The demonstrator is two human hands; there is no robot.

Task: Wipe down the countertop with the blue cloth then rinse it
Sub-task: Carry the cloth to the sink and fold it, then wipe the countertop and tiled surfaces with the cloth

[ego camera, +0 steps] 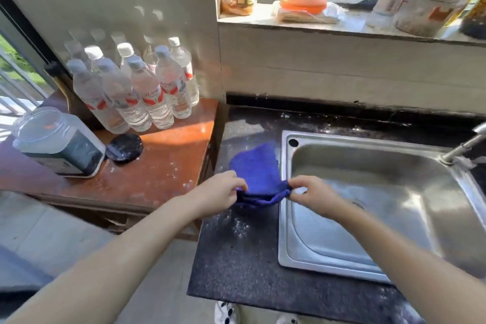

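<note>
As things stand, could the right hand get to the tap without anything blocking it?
Probably yes. The right hand hangs over the sink basin, and only open basin lies between it and the tap. It is pinching the blue cloth, though, so it would carry or drop that.

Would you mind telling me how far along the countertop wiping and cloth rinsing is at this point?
Nothing looks finished: pale specks still dot the dark countertop. In hand: the left hand and right hand each pinch a near corner of the blue cloth, whose far part lies on the countertop beside the sink. Left: the wiping itself, then rinsing; the sink looks dry and no water runs from the tap.
</note>
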